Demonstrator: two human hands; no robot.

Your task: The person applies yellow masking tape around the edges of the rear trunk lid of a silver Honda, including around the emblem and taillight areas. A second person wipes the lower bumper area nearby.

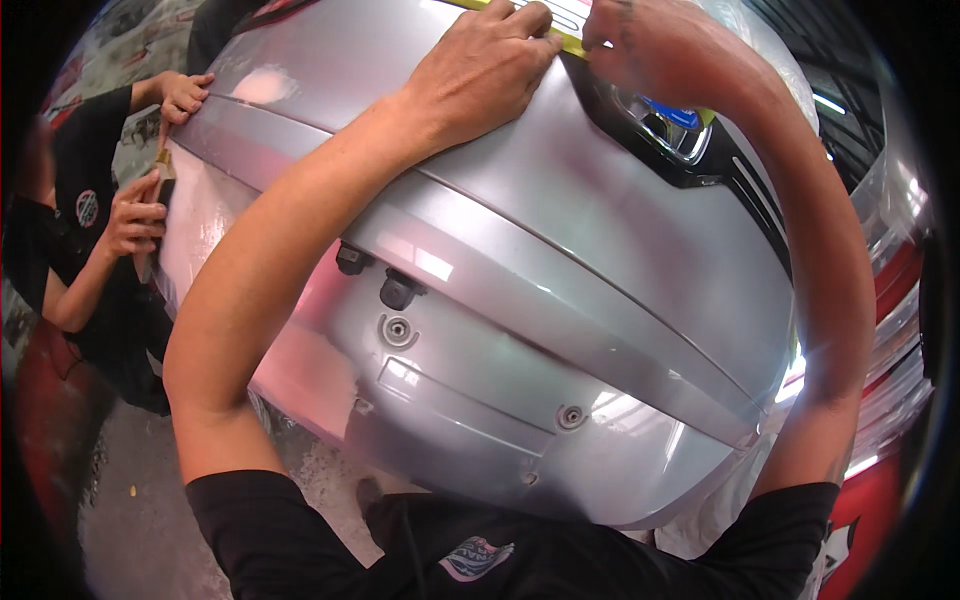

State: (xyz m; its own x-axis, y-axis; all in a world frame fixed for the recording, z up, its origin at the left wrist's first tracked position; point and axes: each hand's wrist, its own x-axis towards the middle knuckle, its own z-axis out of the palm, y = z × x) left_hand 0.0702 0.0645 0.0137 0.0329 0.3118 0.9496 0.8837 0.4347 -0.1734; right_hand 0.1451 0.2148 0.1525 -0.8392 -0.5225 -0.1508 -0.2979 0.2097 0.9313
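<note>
In front of me a silver car body panel [560, 240] carries a ridge across its middle. My left hand [480, 75] lies over its upper part with fingers curled. Their tips press and pinch at yellow tape [573, 46] along the edge of a white strip with dark printing [557, 14]. My right hand [655, 55] is closed at the tape's other side, its fingertips mostly hidden; what they grip I cannot make out. Below it, a black trim piece [625, 130] bears a chrome emblem [690, 152] with a blue part, and more yellow tape shows beside it.
At the far left another person's hand [184, 97] rests on the panel edge; their other hand [135, 215] holds a flat, block-like tool [165, 182]. Dark fittings [398, 290] and round mounts [397, 331] sit lower on the panel. Plastic sheeting [890, 385] hangs at right.
</note>
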